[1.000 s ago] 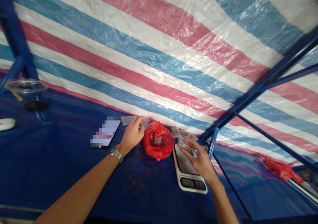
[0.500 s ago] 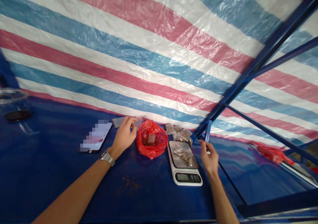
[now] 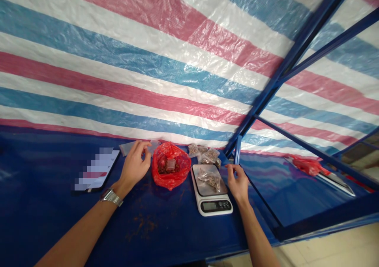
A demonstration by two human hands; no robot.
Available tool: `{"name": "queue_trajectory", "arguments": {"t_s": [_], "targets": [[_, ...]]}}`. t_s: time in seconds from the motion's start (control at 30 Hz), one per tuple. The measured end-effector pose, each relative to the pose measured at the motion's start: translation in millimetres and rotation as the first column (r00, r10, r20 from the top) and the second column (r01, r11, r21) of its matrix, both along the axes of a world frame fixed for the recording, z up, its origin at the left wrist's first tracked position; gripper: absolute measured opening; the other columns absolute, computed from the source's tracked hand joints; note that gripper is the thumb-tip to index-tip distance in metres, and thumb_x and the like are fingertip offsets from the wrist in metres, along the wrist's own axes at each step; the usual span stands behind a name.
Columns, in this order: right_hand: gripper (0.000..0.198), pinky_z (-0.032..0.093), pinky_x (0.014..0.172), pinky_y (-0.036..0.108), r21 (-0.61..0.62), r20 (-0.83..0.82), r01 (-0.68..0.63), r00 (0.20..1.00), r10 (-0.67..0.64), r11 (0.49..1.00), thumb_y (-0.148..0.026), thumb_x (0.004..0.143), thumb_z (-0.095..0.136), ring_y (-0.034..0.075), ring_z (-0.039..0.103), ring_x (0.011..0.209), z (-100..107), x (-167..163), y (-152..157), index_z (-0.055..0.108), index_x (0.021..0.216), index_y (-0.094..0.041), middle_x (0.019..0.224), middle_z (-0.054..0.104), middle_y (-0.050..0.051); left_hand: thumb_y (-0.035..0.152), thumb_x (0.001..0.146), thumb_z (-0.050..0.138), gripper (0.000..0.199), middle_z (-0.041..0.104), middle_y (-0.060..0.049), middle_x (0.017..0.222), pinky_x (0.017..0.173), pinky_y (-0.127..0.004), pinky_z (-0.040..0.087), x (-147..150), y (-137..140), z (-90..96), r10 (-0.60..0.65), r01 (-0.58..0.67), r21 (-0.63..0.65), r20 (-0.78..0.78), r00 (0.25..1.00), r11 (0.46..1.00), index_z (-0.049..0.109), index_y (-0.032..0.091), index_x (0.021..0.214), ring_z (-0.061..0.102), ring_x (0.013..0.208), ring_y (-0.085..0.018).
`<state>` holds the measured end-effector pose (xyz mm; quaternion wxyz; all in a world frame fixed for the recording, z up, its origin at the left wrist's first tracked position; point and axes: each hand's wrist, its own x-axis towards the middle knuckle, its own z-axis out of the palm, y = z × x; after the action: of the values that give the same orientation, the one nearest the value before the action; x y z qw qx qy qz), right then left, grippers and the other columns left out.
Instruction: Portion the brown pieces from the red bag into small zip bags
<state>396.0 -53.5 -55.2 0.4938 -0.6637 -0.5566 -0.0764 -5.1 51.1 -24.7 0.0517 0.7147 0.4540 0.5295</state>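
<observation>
My left hand (image 3: 135,163), with a metal watch (image 3: 111,197) on the wrist, hovers over flat clear plastic bags (image 3: 126,148). Its fingers are bent and apart, with nothing visible in them. Just right of it stands an open red plastic bag (image 3: 171,180) holding brown bits and a small clear cup (image 3: 171,164). A white kitchen scale (image 3: 211,204) bears a filled clear zip bag (image 3: 209,179) on its metal plate. Beside the scale's right edge is my right hand (image 3: 237,182), fingers loosely curved with a gap between them, holding nothing I can see.
Several small filled bags (image 3: 204,154) lie behind the scale. A phone (image 3: 102,170) rests on the blue table (image 3: 177,235) at left. Brown crumbs (image 3: 143,225) are scattered in front. Blue metal bars (image 3: 266,87) and a striped tarp (image 3: 133,50) border the table; red plastic (image 3: 308,165) lies at right.
The view has turned to the right, so the table things appear further left and the clear jar has left the picture. Both hands keep about the same places beside the bags and scale.
</observation>
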Motion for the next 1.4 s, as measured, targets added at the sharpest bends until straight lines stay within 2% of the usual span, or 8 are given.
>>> {"name": "queue_trajectory", "arguments": {"t_s": [0.33, 0.57, 0.7, 0.8, 0.9, 1.1, 1.23, 1.4], "targets": [[0.038, 0.048, 0.085, 0.038, 0.027, 0.005, 0.003, 1.0, -0.003, 1.0, -0.048, 0.101, 0.052, 0.024, 0.065, 0.085, 2.0, -3.1, -3.3, 0.074, 0.089, -0.02, 0.086, 0.073, 0.006, 0.013, 0.093, 0.048, 0.02, 0.065, -0.005, 0.103, 0.086, -0.035, 0.054, -0.4, 0.6, 0.4, 0.02, -0.02, 0.012, 0.012, 1.0, 1.0, 0.062, 0.021, 0.105, 0.067, 0.089, -0.022], [0.033, 0.05, 0.089, 0.04, 0.009, 0.01, -0.159, 0.987, 0.159, 0.987, -0.048, 0.103, 0.053, 0.027, 0.068, 0.097, 15.6, -19.9, -11.6, 0.073, 0.095, -0.023, 0.098, 0.075, 0.007, 0.013, 0.095, 0.046, 0.02, 0.065, -0.006, 0.103, 0.087, -0.036, 0.054, -1.0, 0.5, -2.7, 0.004, -0.004, 0.02, -0.003, 1.0, 1.0, 0.061, 0.021, 0.107, 0.067, 0.092, -0.022], [0.029, 0.047, 0.101, 0.047, -0.126, 0.13, -0.285, 0.945, 0.301, 0.95, -0.046, 0.104, 0.053, 0.029, 0.065, 0.114, 27.9, -37.9, -22.9, 0.07, 0.117, -0.028, 0.118, 0.073, 0.007, 0.013, 0.097, 0.045, 0.02, 0.066, -0.007, 0.105, 0.091, -0.036, 0.054, -0.4, -1.4, -2.6, 0.005, -0.005, 0.004, -0.013, 1.0, 1.0, 0.06, 0.021, 0.108, 0.068, 0.099, -0.023], [0.038, 0.046, 0.104, 0.05, -0.253, 0.263, -0.271, 0.905, 0.335, 0.929, -0.047, 0.101, 0.058, 0.031, 0.062, 0.123, 35.2, -53.1, -29.8, 0.063, 0.135, -0.031, 0.132, 0.07, 0.008, 0.013, 0.098, 0.045, 0.021, 0.066, -0.007, 0.107, 0.091, -0.035, 0.054, 0.0, -1.7, -3.9, -0.001, 0.001, -0.007, -0.012, 1.0, 1.0, 0.06, 0.021, 0.109, 0.068, 0.101, -0.022], [0.045, 0.047, 0.103, 0.051, -0.324, 0.338, -0.21, 0.885, 0.32, 0.922, -0.042, 0.095, 0.067, 0.033, 0.064, 0.121, 34.4, -64.4, -31.3, 0.062, 0.138, -0.029, 0.13, 0.072, 0.009, 0.013, 0.098, 0.044, 0.022, 0.066, -0.007, 0.108, 0.092, -0.036, 0.054, 0.1, -1.6, -5.0, -0.011, 0.011, -0.017, -0.011, 1.0, 1.0, 0.06, 0.021, 0.11, 0.068, 0.1, -0.022], [0.033, 0.05, 0.1, 0.051, -0.307, 0.269, -0.253, 0.901, 0.339, 0.917, -0.032, 0.092, 0.067, 0.032, 0.07, 0.112, 25.9, -67.8, -21.7, 0.07, 0.124, -0.027, 0.119, 0.077, 0.009, 0.013, 0.098, 0.043, 0.02, 0.065, -0.007, 0.108, 0.094, -0.038, 0.054, 0.2, -2.7, -2.6, -0.023, 0.023, -0.04, -0.004, 1.0, 0.999, 0.058, 0.022, 0.108, 0.067, 0.102, -0.023], [0.035, 0.049, 0.101, 0.048, -0.279, 0.257, -0.351, 0.87, 0.422, 0.894, -0.029, 0.094, 0.065, 0.032, 0.069, 0.115, 46.2, -92.8, -5.6, 0.068, 0.129, -0.028, 0.124, 0.075, 0.009, 0.013, 0.098, 0.043, 0.021, 0.065, -0.006, 0.107, 0.093, -0.038, 0.055, 0.9, -4.0, -1.7, -0.029, 0.029, -0.038, -0.008, 1.0, 0.999, 0.058, 0.023, 0.108, 0.068, 0.101, -0.023], [0.034, 0.04, 0.107, 0.048, -0.392, 0.376, -0.433, 0.73, 0.571, 0.812, -0.02, 0.095, 0.065, 0.029, 0.067, 0.118, 74.1, -151.3, 27.1, 0.066, 0.129, -0.027, 0.127, 0.074, 0.008, 0.014, 0.098, 0.043, 0.021, 0.065, -0.006, 0.108, 0.092, -0.037, 0.055, 0.7, -3.6, -2.9, -0.02, 0.019, -0.058, -0.02, 1.0, 0.998, 0.058, 0.023, 0.109, 0.068, 0.1, -0.022]]}}
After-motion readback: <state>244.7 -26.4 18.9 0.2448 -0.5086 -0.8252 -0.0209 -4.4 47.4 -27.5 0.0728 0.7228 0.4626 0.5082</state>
